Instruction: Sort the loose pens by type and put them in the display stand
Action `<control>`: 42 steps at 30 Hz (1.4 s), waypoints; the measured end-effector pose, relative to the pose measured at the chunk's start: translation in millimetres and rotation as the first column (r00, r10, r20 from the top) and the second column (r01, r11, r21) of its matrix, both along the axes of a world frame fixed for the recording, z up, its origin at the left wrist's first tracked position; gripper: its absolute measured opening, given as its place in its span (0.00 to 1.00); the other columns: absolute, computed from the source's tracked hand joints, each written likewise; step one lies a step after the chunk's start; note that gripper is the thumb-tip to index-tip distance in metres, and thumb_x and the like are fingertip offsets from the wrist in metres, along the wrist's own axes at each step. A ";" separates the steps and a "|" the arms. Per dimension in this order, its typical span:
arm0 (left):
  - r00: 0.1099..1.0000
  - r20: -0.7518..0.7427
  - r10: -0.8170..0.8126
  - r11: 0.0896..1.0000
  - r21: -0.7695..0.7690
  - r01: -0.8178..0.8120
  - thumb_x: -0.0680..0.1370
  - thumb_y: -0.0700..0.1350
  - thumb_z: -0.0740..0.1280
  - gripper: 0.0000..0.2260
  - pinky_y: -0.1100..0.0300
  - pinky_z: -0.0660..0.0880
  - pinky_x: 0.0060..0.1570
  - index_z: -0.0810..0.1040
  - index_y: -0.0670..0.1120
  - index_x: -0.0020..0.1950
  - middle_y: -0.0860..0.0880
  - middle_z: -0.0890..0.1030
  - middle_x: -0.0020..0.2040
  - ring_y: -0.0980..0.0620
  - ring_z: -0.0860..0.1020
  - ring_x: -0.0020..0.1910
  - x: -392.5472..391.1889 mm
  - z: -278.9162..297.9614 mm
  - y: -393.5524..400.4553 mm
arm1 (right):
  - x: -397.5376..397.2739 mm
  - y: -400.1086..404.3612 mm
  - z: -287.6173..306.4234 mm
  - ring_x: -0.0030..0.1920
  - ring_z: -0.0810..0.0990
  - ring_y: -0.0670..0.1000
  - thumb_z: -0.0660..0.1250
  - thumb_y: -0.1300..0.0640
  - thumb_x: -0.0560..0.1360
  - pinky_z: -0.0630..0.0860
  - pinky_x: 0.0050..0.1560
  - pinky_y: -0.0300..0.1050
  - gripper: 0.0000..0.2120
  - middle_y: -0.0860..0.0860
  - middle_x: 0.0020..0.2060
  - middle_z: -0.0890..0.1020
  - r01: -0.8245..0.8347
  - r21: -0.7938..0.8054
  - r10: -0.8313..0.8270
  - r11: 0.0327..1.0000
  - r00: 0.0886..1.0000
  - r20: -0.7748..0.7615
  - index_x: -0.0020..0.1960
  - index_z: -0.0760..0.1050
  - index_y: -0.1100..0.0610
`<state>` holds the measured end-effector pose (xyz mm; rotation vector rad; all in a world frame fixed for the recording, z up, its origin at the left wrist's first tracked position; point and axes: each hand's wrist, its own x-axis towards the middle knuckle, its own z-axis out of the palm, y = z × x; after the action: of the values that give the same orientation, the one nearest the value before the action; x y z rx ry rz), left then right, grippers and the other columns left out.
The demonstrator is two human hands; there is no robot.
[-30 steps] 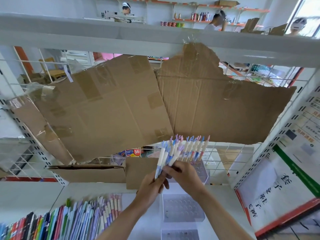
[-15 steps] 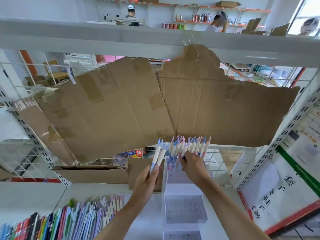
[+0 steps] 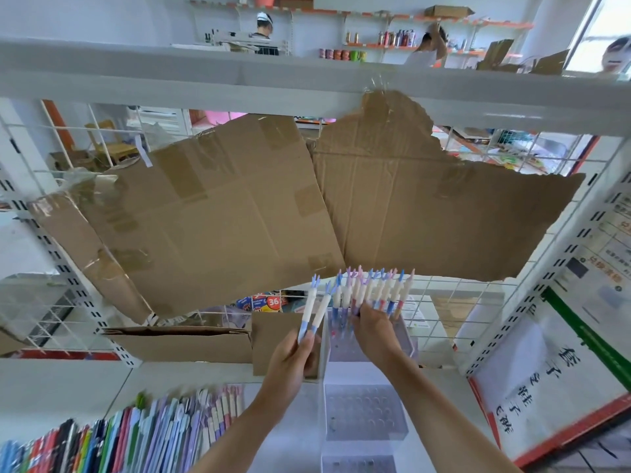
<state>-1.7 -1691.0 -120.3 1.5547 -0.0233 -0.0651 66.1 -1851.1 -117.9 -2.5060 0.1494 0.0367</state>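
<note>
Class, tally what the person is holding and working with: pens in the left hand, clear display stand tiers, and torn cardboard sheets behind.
Pens in the left hand: 2
Clear display stand tiers: 3
Cardboard sheets: 2
Total: 7

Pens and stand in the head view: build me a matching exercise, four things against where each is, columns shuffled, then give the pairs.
Things:
1. two blue-tipped pens
2. fanned bundle of pens
3. clear display stand
4. row of coloured pens

Places:
A. lying at lower left on the shelf
B. held in the right hand
C. on the shelf below the hands, holes showing
D. pinched in the left hand

Pairs: 1-D, 2-B, 3-C, 4-A
</note>
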 end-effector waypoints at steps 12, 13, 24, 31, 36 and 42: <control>0.997 0.011 -0.072 0.997 0.033 0.072 0.81 0.43 0.59 0.10 0.68 0.62 0.28 0.77 0.43 0.44 0.56 0.69 0.25 0.60 0.66 0.26 3.7 -4.7 -8.6 | -45.4 3.5 15.4 0.29 0.71 0.40 0.63 0.61 0.76 0.68 0.35 0.35 0.11 0.44 0.28 0.77 -0.183 0.359 0.171 0.915 0.983 0.065 0.37 0.76 0.50; 0.995 0.016 -0.096 0.994 0.052 0.095 0.81 0.43 0.59 0.11 0.67 0.61 0.29 0.77 0.43 0.43 0.56 0.69 0.25 0.59 0.65 0.26 3.9 -5.8 -11.4 | -48.7 5.7 17.2 0.29 0.70 0.40 0.63 0.62 0.75 0.67 0.35 0.36 0.11 0.45 0.28 0.77 -0.213 0.372 0.204 0.903 0.977 0.066 0.36 0.77 0.51; 1.000 -0.003 -0.013 0.990 0.138 0.014 0.80 0.48 0.60 0.14 0.64 0.65 0.27 0.77 0.40 0.43 0.52 0.72 0.29 0.56 0.68 0.27 14.3 -7.9 -4.0 | -38.3 -12.2 42.0 0.27 0.77 0.45 0.63 0.61 0.77 0.72 0.31 0.37 0.06 0.51 0.31 0.81 -0.113 0.359 0.052 0.926 0.983 0.175 0.41 0.71 0.59; 0.993 0.090 0.075 0.987 0.133 -0.087 0.78 0.54 0.60 0.19 0.63 0.59 0.29 0.72 0.37 0.40 0.55 0.65 0.27 0.56 0.63 0.28 12.5 -5.3 11.0 | -13.6 -37.4 29.2 0.34 0.81 0.56 0.60 0.60 0.79 0.73 0.33 0.44 0.11 0.59 0.34 0.81 0.015 0.137 -0.047 0.991 0.970 0.238 0.39 0.63 0.56; 0.996 0.052 0.066 0.996 -0.068 -0.063 0.82 0.43 0.55 0.16 0.70 0.60 0.25 0.75 0.33 0.46 0.51 0.66 0.26 0.59 0.63 0.24 10.5 -5.3 7.9 | -6.8 -27.3 -0.5 0.42 0.79 0.62 0.59 0.59 0.80 0.71 0.37 0.48 0.05 0.64 0.44 0.79 -0.044 0.025 0.038 0.999 0.979 0.199 0.47 0.68 0.60; 0.997 0.071 0.013 0.996 -0.086 -0.007 0.82 0.41 0.55 0.14 0.71 0.61 0.26 0.74 0.33 0.47 0.50 0.66 0.28 0.59 0.64 0.25 7.0 -6.2 7.8 | -1.2 -24.3 -4.2 0.44 0.78 0.63 0.58 0.57 0.80 0.68 0.38 0.47 0.08 0.64 0.46 0.79 -0.014 0.011 0.011 1.000 0.981 0.196 0.52 0.70 0.63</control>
<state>5.3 -1683.3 -126.5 1.4709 -0.0746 -0.0004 64.9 -1875.4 -122.1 -2.4810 0.0518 -0.2032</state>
